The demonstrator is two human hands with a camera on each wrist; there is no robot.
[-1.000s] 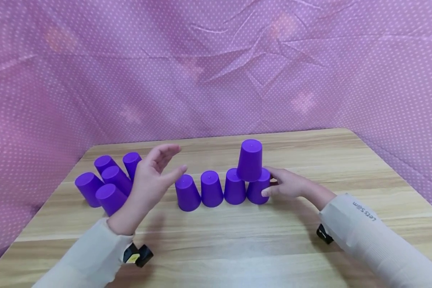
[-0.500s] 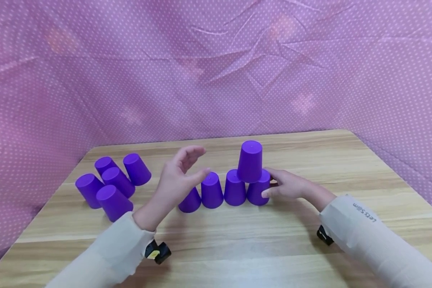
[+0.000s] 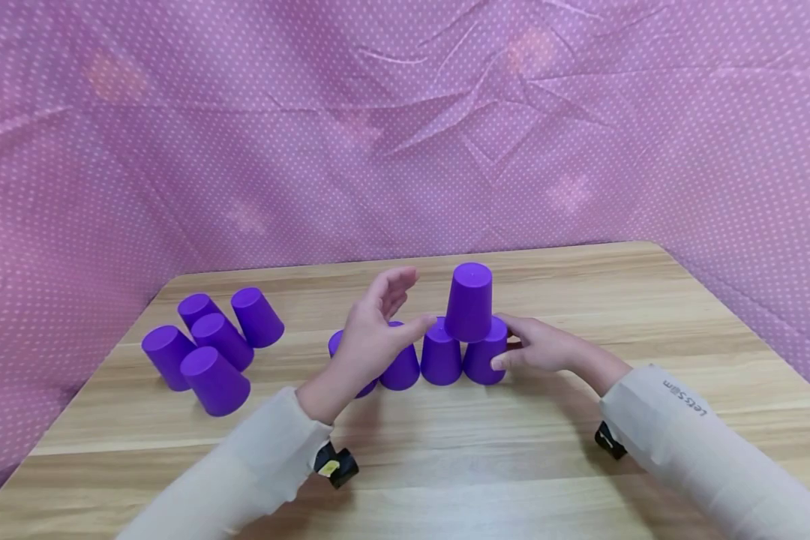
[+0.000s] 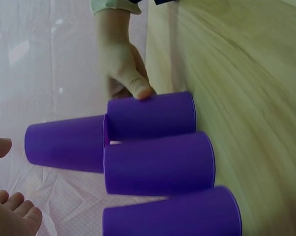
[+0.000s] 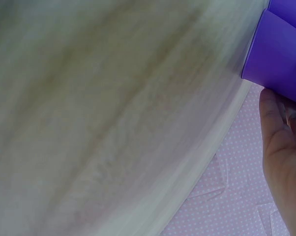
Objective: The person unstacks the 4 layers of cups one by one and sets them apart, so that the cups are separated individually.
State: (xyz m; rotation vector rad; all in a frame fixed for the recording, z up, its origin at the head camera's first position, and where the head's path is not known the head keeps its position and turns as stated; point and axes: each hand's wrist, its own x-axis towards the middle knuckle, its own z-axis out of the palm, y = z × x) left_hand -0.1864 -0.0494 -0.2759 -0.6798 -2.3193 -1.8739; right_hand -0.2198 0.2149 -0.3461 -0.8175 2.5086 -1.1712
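Upside-down purple cups stand in a row on the wooden table; a raised cup [image 3: 469, 304] straddles the two at the right end. My right hand [image 3: 540, 345] holds the right-end cup [image 3: 482, 361], thumb in front and fingers behind. The left wrist view shows that thumb against the side of the held cup [image 4: 153, 115]. My left hand [image 3: 371, 330] hovers over the left part of the row with thumb and fingers apart, holding nothing. It partly hides the two left cups. The raised cup [image 4: 67, 143] lies just beyond its fingertips in the left wrist view.
Several more upside-down purple cups [image 3: 214, 381] stand grouped at the left of the table [image 3: 459, 465]. A pink dotted cloth [image 3: 405, 135] hangs behind and around the table. Each sleeve carries a small black device [image 3: 336, 465] near the wrist.
My left hand has moved right, from beside the left group of cups to over the row, toward the raised cup. My right hand and the cups have stayed in place.
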